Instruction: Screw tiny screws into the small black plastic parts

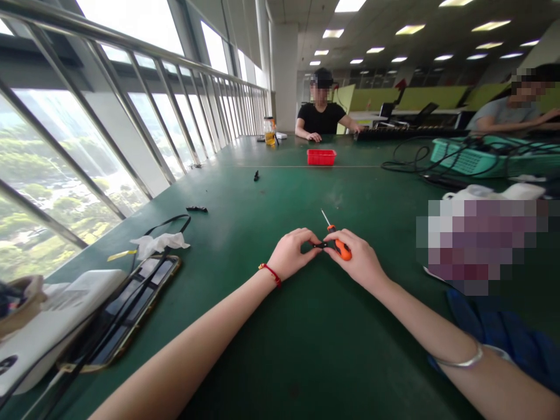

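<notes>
The left hand has thumb and forefinger pinched together on a small black part, just left of the screwdriver's handle. The right hand is curled around the screwdriver by its orange and black handle, the shaft pointing away from the person and slightly left, its tip clear of the part. The right thumb and forefinger also come to the part's near-screwdriver end; how firmly they grip it is too small to tell. All this is above the green table.

Well beyond the screwdriver is a red box; beyond it and to its left, a black piece. Left of the screwdriver are a black strip, a tissue and a phone with a cord across it. Far to its right are a teal basket with black cables and, nearer the person, blue cloth. Past the screwdriver, a person in black sits at the table's far side
</notes>
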